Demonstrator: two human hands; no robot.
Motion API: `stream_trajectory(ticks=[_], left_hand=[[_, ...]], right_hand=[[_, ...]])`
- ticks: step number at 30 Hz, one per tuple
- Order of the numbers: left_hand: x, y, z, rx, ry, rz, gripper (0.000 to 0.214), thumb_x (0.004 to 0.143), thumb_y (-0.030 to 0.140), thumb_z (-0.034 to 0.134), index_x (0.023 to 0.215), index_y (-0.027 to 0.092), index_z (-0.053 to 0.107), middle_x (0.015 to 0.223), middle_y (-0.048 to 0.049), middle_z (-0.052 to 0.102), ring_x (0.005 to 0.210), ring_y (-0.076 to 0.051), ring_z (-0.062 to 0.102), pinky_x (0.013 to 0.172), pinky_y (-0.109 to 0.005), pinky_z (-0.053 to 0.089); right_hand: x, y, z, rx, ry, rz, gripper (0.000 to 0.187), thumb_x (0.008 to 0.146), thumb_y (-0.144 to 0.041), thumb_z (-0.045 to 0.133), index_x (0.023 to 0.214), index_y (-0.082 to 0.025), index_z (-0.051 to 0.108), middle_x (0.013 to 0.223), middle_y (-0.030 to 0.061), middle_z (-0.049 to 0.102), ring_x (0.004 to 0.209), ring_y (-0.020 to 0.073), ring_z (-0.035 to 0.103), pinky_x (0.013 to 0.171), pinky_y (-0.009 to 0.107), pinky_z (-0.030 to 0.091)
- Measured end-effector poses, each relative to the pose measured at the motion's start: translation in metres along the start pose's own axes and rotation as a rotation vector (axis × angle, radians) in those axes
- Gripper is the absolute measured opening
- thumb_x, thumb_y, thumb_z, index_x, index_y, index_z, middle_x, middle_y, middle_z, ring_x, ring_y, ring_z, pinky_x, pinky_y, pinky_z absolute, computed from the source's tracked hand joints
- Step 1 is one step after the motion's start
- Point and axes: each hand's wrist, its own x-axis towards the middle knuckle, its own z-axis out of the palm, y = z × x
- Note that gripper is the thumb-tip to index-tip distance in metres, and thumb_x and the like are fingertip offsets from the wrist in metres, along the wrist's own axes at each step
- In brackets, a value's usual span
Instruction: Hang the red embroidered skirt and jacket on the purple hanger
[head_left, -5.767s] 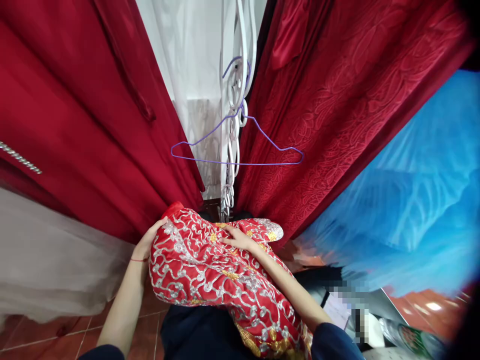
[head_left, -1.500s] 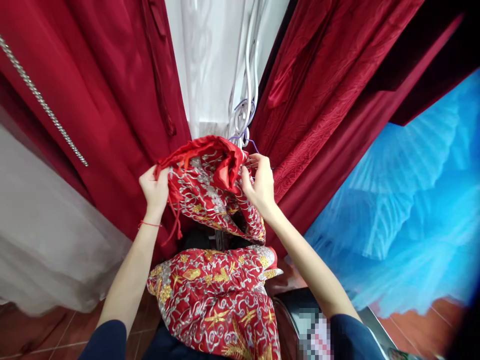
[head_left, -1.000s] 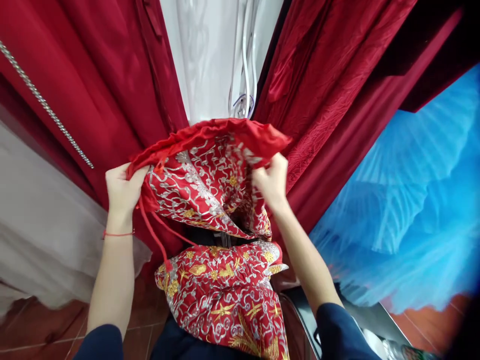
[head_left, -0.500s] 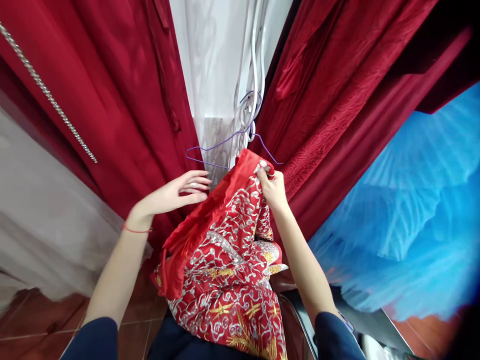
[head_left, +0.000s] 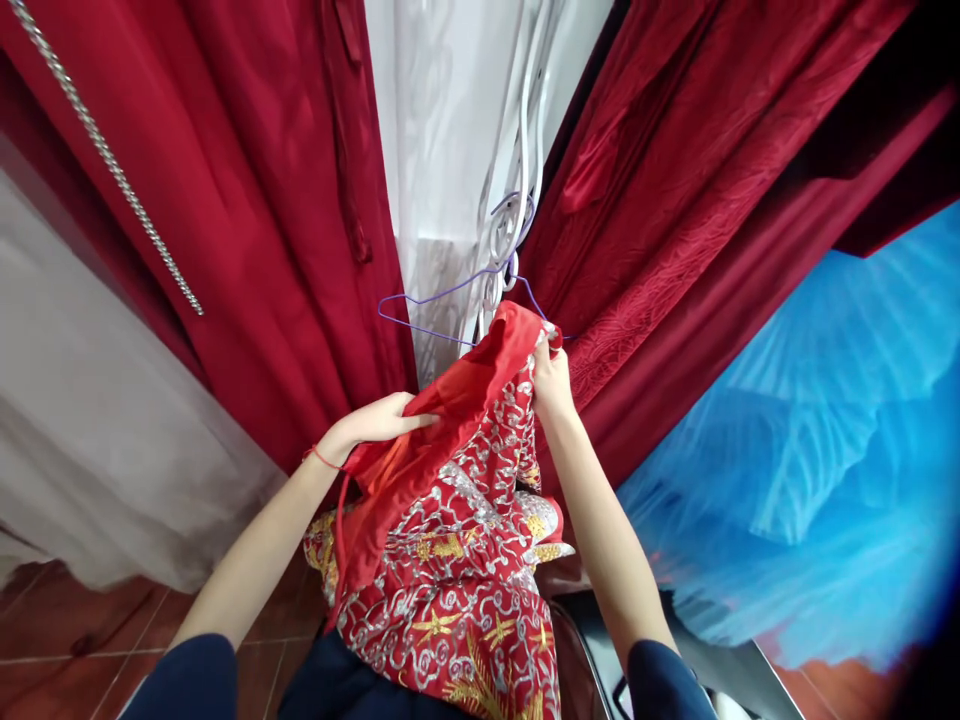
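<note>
A red garment [head_left: 480, 470] with silver and gold embroidery drapes over my lap, its smooth red lining [head_left: 457, 385] showing along the upper edge. My right hand [head_left: 552, 375] pinches the top corner of that edge, thumb towards me. On the opposite side my left hand [head_left: 379, 418] takes hold of the far edge, thumb lying over the lining and the other fingers mostly hidden by the cloth. Just beyond the garment hangs a thin purple wire hanger [head_left: 424, 312], its right arm partly covered by the fabric and my right hand.
Dark red cloth hangs at left [head_left: 262, 220] and right [head_left: 660, 200]. White curled metalwork [head_left: 525, 130] rises behind the hanger. Blue ruffled fabric [head_left: 817, 430] spreads at right above a dark surface [head_left: 727, 660]; pale sheer cloth [head_left: 112, 420] hangs at far left.
My left hand has moved right and down from beside the garment onto its edge, and the edge now gapes wider, showing more lining. My right hand keeps its pinch.
</note>
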Motion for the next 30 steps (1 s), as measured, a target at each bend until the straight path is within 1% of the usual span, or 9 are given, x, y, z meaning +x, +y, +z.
stream_trajectory(ticks=[4, 6, 9, 15, 18, 20, 23, 25, 30], left_hand=[[0.001, 0.017, -0.004, 0.123, 0.527, 0.188, 0.029, 0.086, 0.039, 0.058, 0.09, 0.015, 0.072, 0.084, -0.003, 0.074, 0.076, -0.021, 0.066, 0.069, -0.028, 0.051], [0.007, 0.03, -0.009, 0.14, 0.749, 0.239, 0.023, 0.084, 0.035, 0.058, 0.085, 0.015, 0.07, 0.078, -0.0021, 0.071, 0.072, -0.019, 0.062, 0.066, -0.027, 0.048], [0.017, 0.046, -0.015, 0.026, 0.938, 0.301, 0.021, 0.083, 0.035, 0.057, 0.072, 0.017, 0.06, 0.068, 0.0001, 0.06, 0.064, -0.015, 0.054, 0.062, -0.025, 0.044], [0.005, 0.074, -0.014, -0.161, 1.147, 0.355, 0.033, 0.082, 0.034, 0.06, 0.062, 0.02, 0.037, 0.061, 0.004, 0.036, 0.056, -0.009, 0.035, 0.051, -0.022, 0.031], [-0.016, 0.082, -0.024, -0.241, 1.264, 0.389, 0.027, 0.079, 0.028, 0.059, 0.064, 0.02, 0.038, 0.064, 0.0044, 0.036, 0.058, -0.007, 0.033, 0.051, -0.021, 0.029], [-0.029, 0.082, -0.038, -0.258, 1.352, 0.413, 0.024, 0.078, 0.024, 0.058, 0.065, 0.019, 0.039, 0.065, 0.0048, 0.036, 0.06, -0.007, 0.032, 0.051, -0.02, 0.029], [-0.038, 0.077, -0.063, -0.202, 1.378, 0.427, 0.025, 0.077, 0.023, 0.06, 0.063, 0.018, 0.04, 0.063, 0.006, 0.036, 0.059, -0.005, 0.031, 0.051, -0.018, 0.029], [-0.039, 0.07, -0.076, -0.095, 1.295, 0.408, 0.023, 0.077, 0.024, 0.063, 0.064, 0.015, 0.047, 0.061, 0.0067, 0.038, 0.057, -0.005, 0.032, 0.051, -0.017, 0.029], [-0.036, 0.042, -0.091, 0.254, 0.991, 0.31, 0.017, 0.074, 0.027, 0.071, 0.071, 0.013, 0.063, 0.061, 0.0049, 0.052, 0.057, -0.007, 0.044, 0.054, -0.018, 0.034]], right_hand=[[0.012, -0.008, 0.013, -0.074, -0.194, -0.048, 0.06, 0.081, -0.079, 0.048, 0.096, -0.022, 0.061, 0.091, 0.006, 0.068, 0.101, 0.026, 0.066, 0.087, 0.042, 0.057], [0.001, -0.023, 0.025, -0.205, -0.129, -0.084, 0.06, 0.084, -0.073, 0.05, 0.112, -0.02, 0.057, 0.113, 0.0117, 0.064, 0.118, 0.0291, 0.059, 0.103, 0.05, 0.049], [-0.051, -0.054, 0.045, -0.433, 0.107, -0.192, 0.062, 0.09, -0.058, 0.052, 0.136, -0.018, 0.042, 0.139, 0.0206, 0.046, 0.137, 0.036, 0.043, 0.112, 0.063, 0.036], [-0.175, -0.068, 0.069, -0.845, 0.098, -0.47, 0.111, 0.078, -0.045, 0.07, 0.158, -0.03, -0.005, 0.166, 0.018, 0.005, 0.152, 0.0479, 0.006, 0.107, 0.076, 0.035], [-0.177, -0.046, 0.045, -0.943, 0.078, -0.446, 0.106, 0.082, -0.029, 0.06, 0.159, -0.023, -0.013, 0.163, 0.0252, 0.015, 0.147, 0.0468, 0.028, 0.1, 0.071, 0.045], [-0.16, -0.044, 0.015, -0.965, 0.0, -0.327, 0.086, 0.081, -0.021, 0.054, 0.159, -0.018, 0.017, 0.146, 0.0255, 0.049, 0.127, 0.0412, 0.057, 0.09, 0.059, 0.055], [-0.125, -0.065, -0.033, -0.962, 0.071, -0.254, 0.05, 0.076, -0.016, 0.052, 0.124, -0.02, 0.064, 0.112, 0.0141, 0.073, 0.099, 0.0329, 0.071, 0.085, 0.048, 0.056], [-0.103, -0.086, -0.057, -0.885, 0.175, -0.276, 0.043, 0.073, -0.014, 0.05, 0.111, -0.022, 0.069, 0.1, 0.0087, 0.075, 0.086, 0.027, 0.07, 0.08, 0.04, 0.055], [-0.065, -0.096, -0.077, -0.617, 0.109, -0.246, 0.022, 0.071, -0.017, 0.047, 0.08, -0.022, 0.067, 0.071, 0.0006, 0.066, 0.065, 0.0183, 0.057, 0.061, 0.029, 0.045]])
